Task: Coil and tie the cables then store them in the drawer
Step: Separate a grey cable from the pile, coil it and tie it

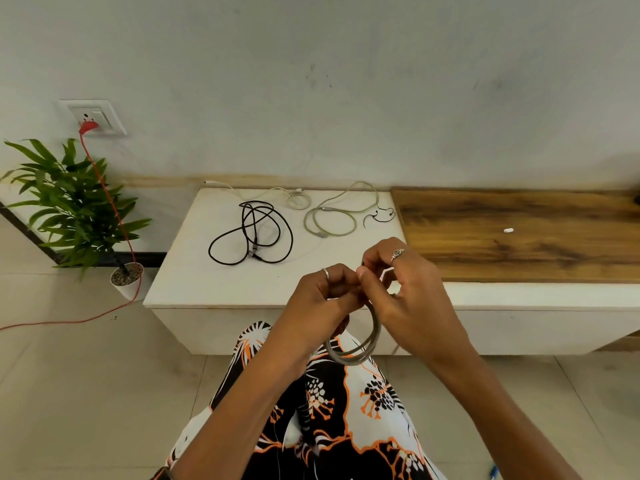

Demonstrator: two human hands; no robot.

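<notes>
A grey cable hangs as a coil of a few loops between my hands, in front of the white cabinet. My left hand pinches the top of the coil. My right hand grips the same spot from the right, fingertips touching the left ones. On the cabinet top lie a loose black cable, a thin white cable behind it, a grey-green cable in loose loops and a short thin black wire. No drawer front can be made out.
A wooden top adjoins the cabinet on the right, with a small white item on it. A potted plant stands on the floor at left. A red cord runs from the wall socket to the floor.
</notes>
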